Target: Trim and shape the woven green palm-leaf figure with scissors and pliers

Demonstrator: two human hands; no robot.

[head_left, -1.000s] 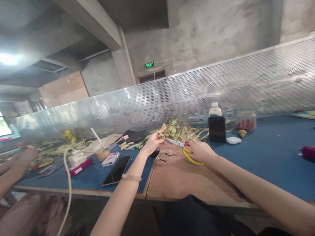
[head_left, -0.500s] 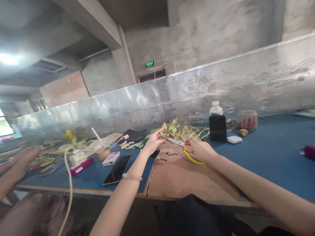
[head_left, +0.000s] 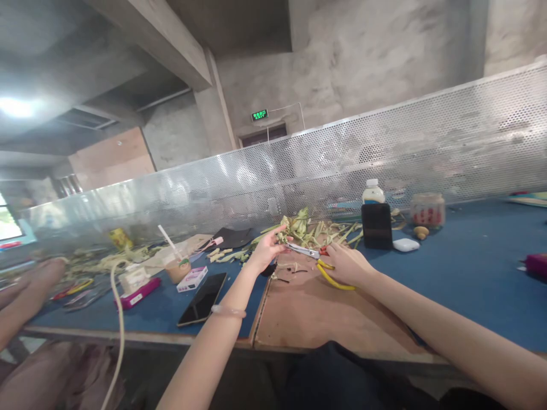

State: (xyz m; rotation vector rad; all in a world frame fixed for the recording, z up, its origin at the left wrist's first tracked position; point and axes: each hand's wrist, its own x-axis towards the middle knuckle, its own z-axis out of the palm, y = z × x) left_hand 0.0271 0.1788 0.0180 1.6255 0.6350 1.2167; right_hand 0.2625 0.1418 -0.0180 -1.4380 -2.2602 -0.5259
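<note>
Holding part-hidden scissors (head_left: 305,251): right hand (head_left: 348,263); plant piece (head_left: 281,236) in left hand (head_left: 265,250) indistinct.

yellow-handled scissors (head_left: 311,252), some red near the pivot, silver blades aimed toward the left end of the bench (head_left: 461,279), held up nearer its far edge than the front — tips right by a small pale-green plant bit (head_left: 282,235), kinda crumpled looking, partly hidden, also held up

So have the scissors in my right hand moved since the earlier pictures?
No. Judged against the wooden board, the scissors in your right hand show no clear shift in any direction.
</note>
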